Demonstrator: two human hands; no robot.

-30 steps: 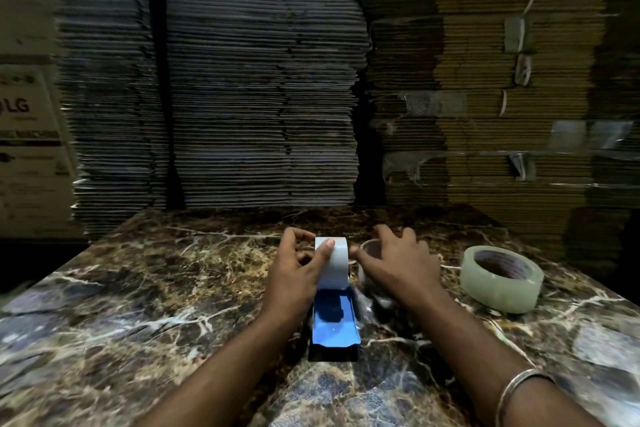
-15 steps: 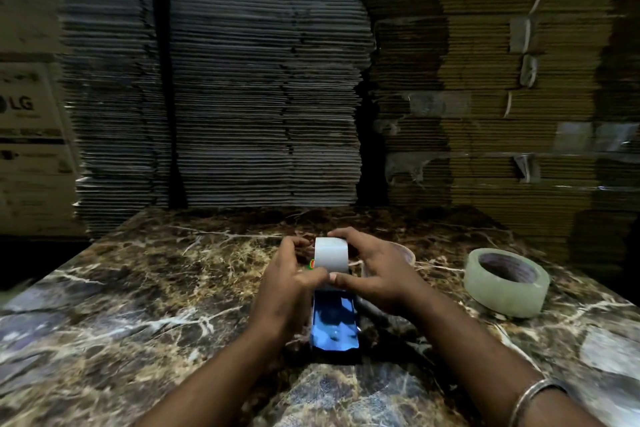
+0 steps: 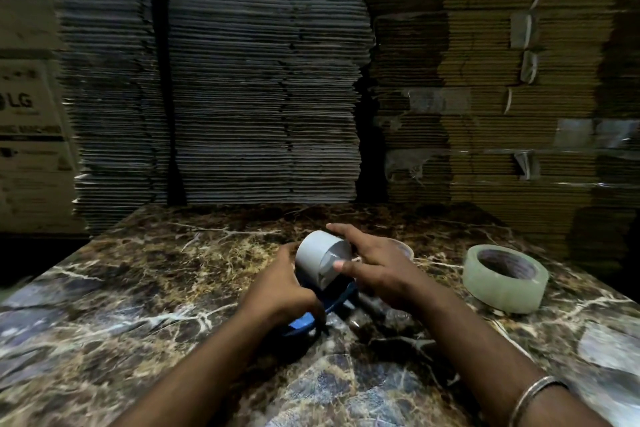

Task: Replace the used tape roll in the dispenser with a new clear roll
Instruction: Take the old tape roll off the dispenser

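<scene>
The blue tape dispenser (image 3: 341, 295) lies tilted on the marble table, and my left hand (image 3: 285, 291) grips its body from the left. A pale grey used roll (image 3: 317, 258) sits at the dispenser's far end, tipped on its side. My right hand (image 3: 377, 270) holds that roll, forefinger over its top and thumb on its open face. The new clear roll (image 3: 505, 276) lies flat on the table to the right, apart from both hands. Much of the dispenser is hidden under my hands.
The marble table (image 3: 138, 288) ends at its far edge against tall stacks of flattened cardboard (image 3: 263, 80). A pale ring-shaped object (image 3: 403, 248) peeks out behind my right hand. A printed carton (image 3: 27, 135) stands at the left.
The dispenser has swung from pointing straight at me to a tilt, and the grey roll now lies tipped sideways. My right hand has moved onto the roll and closed on it.
</scene>
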